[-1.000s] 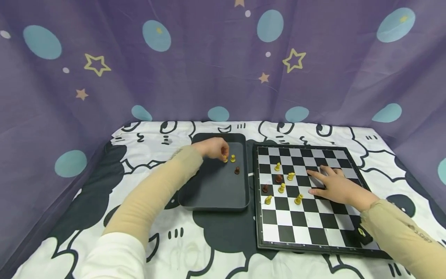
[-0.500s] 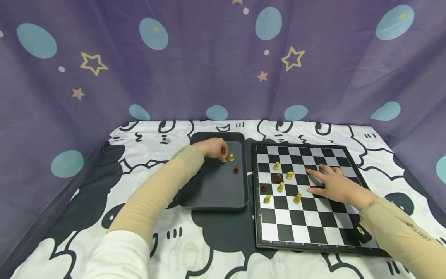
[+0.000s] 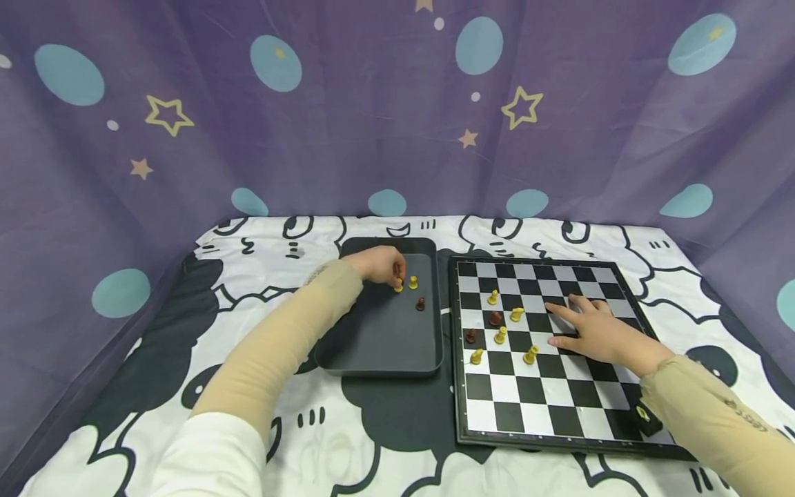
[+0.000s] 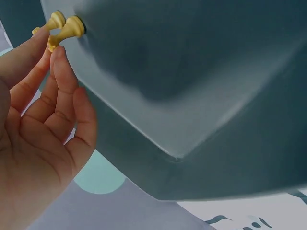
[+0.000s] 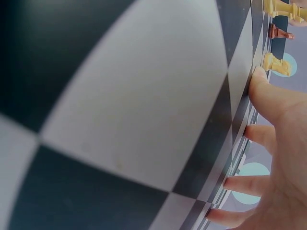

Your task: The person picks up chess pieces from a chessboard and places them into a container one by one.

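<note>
In the head view my left hand (image 3: 380,264) reaches into the dark grey tray (image 3: 379,345). Thumb and fingertips pinch the top of a yellow chess piece (image 4: 71,28), whose base is on or very near the tray floor. Close beside it stands another yellow chess piece (image 3: 413,282), and a brown chess piece (image 3: 421,304) is a little nearer the front. My right hand (image 3: 599,333) rests on the chessboard (image 3: 509,417) with fingers spread, holding nothing. Its thumb in the right wrist view points toward a yellow chess knight (image 5: 278,65).
On the board's left half are several yellow pieces, including a rook-like one (image 3: 531,355), and two brown pieces, one of them a brown pawn-like piece (image 3: 471,336). A patterned cloth (image 3: 298,442) lies under tray and board. Behind hangs a purple curtain (image 3: 373,131).
</note>
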Action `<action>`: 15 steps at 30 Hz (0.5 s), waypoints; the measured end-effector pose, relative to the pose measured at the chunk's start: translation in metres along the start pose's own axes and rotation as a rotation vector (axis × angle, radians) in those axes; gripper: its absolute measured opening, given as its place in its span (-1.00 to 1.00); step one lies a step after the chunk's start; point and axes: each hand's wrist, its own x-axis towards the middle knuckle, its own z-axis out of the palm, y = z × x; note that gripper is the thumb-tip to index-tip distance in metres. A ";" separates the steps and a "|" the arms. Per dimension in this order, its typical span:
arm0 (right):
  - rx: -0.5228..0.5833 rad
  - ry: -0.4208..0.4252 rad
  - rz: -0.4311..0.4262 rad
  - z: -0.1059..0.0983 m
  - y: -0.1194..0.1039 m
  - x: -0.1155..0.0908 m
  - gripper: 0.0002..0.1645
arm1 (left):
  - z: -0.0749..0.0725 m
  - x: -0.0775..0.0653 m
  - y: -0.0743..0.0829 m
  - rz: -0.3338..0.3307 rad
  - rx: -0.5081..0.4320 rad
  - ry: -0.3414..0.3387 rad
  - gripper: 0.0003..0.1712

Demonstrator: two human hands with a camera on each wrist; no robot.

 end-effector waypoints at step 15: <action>0.003 -0.007 0.002 -0.002 -0.002 -0.001 -0.07 | -0.009 -0.010 0.001 -0.008 -0.038 0.032 -0.83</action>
